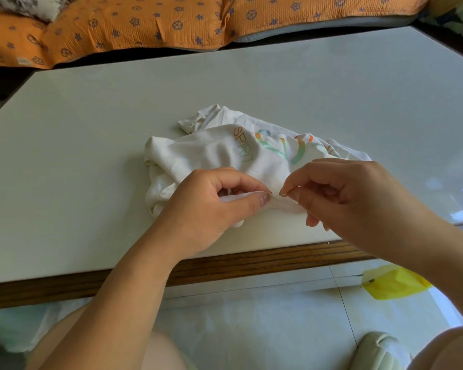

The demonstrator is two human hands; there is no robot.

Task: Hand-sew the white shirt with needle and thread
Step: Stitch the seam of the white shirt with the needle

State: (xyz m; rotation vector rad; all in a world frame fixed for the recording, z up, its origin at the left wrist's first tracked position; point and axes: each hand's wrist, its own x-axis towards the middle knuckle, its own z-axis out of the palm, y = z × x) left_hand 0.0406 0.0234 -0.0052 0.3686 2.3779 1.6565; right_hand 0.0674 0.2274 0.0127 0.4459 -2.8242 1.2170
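Observation:
A crumpled white shirt (pixel 219 153) with orange and green lettering lies on the pale table (pixel 91 145) near its front edge. My left hand (pixel 211 204) pinches a fold of the shirt's edge between thumb and fingers. Just to its right, my right hand (pixel 340 193) pinches a thin metal needle (pixel 280 194), whose tip points left into the fold by my left thumb. The thread is too fine to make out.
The table's wooden front rim (pixel 225 265) runs below my wrists. An orange patterned cushion (pixel 145 25) lies beyond the far edge. On the tiled floor lie a yellow bag (pixel 393 283) at right and a pale slipper (pixel 377 351).

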